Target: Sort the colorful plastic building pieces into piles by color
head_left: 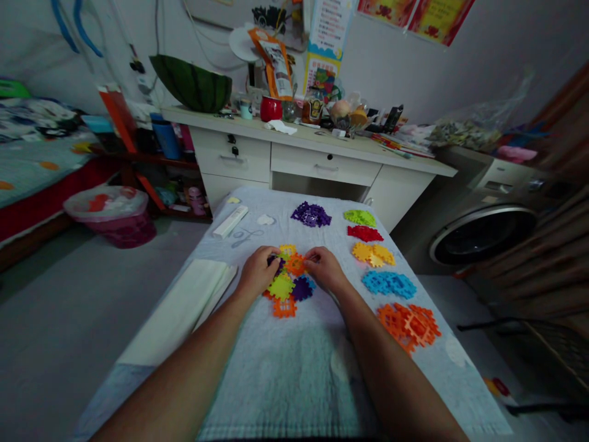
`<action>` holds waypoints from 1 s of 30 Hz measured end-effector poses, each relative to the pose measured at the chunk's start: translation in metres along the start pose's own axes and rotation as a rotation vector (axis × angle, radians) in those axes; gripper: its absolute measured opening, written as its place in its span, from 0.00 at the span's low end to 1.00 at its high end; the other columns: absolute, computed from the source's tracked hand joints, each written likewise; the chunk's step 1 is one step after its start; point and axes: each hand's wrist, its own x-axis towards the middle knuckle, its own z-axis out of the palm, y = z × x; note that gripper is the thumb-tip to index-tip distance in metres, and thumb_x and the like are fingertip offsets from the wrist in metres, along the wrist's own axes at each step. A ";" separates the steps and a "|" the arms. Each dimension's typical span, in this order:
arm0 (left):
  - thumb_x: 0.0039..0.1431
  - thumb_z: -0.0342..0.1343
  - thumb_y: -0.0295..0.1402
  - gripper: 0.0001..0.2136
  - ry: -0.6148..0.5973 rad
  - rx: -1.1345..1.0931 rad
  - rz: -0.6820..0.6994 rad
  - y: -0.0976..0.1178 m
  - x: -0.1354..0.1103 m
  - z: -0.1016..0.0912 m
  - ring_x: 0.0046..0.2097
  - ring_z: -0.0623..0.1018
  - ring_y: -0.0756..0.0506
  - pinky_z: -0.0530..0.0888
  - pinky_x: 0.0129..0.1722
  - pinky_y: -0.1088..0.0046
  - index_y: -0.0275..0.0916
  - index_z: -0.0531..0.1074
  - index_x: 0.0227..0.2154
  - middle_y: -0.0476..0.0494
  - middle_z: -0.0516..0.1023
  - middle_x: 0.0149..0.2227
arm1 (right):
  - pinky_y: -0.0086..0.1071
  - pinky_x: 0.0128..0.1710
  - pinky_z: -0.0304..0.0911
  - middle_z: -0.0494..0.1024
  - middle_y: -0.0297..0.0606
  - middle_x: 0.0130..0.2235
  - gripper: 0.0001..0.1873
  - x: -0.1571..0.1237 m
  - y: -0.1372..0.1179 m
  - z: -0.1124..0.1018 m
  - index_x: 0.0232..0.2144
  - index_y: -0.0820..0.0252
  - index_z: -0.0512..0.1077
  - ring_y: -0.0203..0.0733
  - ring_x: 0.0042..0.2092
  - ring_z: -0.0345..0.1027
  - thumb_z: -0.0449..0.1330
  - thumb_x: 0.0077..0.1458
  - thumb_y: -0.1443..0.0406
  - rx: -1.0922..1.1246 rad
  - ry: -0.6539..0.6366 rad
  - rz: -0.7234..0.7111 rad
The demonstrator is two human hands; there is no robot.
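Observation:
A small cluster of plastic gear-shaped pieces lies on the cloth-covered table between my two hands. My left hand (260,269) is closed at its left side, with thumb and fingers around a dark purple gear piece (276,265). My right hand (324,267) pinches the right edge of an orange gear piece (295,264) at the top of the cluster. Nearer to me in the cluster sit a lime-green gear (281,286), a dark purple-blue gear (302,288) and an orange square piece (284,308). A yellow piece (288,250) shows at the far side.
Loose pieces lie in piles by colour: purple (311,214), green (359,217), red (365,233), yellow (373,253), blue (389,283), orange (409,325). At left are a white box (230,221) and folded white cloth (172,310). A desk (294,161) stands behind.

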 end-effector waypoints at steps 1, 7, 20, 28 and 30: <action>0.55 0.52 0.30 0.10 0.005 -0.004 -0.004 0.000 0.000 0.000 0.45 0.76 0.44 0.71 0.49 0.65 0.41 0.73 0.39 0.44 0.77 0.42 | 0.28 0.33 0.59 0.71 0.32 0.29 0.05 0.002 0.002 -0.001 0.29 0.60 0.73 0.35 0.32 0.63 0.60 0.46 0.67 0.050 0.010 0.022; 0.54 0.51 0.29 0.09 0.009 0.024 0.019 0.001 0.000 -0.001 0.44 0.76 0.44 0.72 0.49 0.65 0.40 0.73 0.38 0.44 0.77 0.42 | 0.26 0.22 0.48 0.62 0.26 0.21 0.06 0.007 0.005 -0.012 0.27 0.59 0.70 0.32 0.23 0.54 0.58 0.43 0.64 0.281 0.088 0.062; 0.57 0.51 0.33 0.07 -0.063 0.377 -0.003 0.012 -0.007 -0.009 0.42 0.76 0.44 0.70 0.43 0.68 0.42 0.72 0.38 0.44 0.75 0.39 | 0.22 0.16 0.52 0.71 0.26 0.19 0.12 0.003 0.012 -0.010 0.34 0.56 0.65 0.32 0.19 0.63 0.57 0.44 0.61 0.673 -0.037 0.169; 0.56 0.51 0.32 0.09 -0.080 0.263 0.022 0.008 -0.006 -0.007 0.43 0.76 0.43 0.71 0.44 0.67 0.42 0.72 0.39 0.44 0.76 0.41 | 0.21 0.16 0.52 0.72 0.28 0.23 0.11 0.001 0.011 -0.017 0.31 0.57 0.64 0.32 0.21 0.67 0.58 0.45 0.59 0.672 -0.019 0.191; 0.56 0.51 0.31 0.09 -0.064 0.222 0.026 0.007 -0.005 -0.007 0.43 0.76 0.43 0.71 0.45 0.67 0.42 0.72 0.39 0.44 0.76 0.41 | 0.21 0.16 0.52 0.72 0.27 0.24 0.13 0.000 0.009 -0.019 0.32 0.57 0.64 0.32 0.22 0.67 0.60 0.45 0.58 0.621 -0.037 0.201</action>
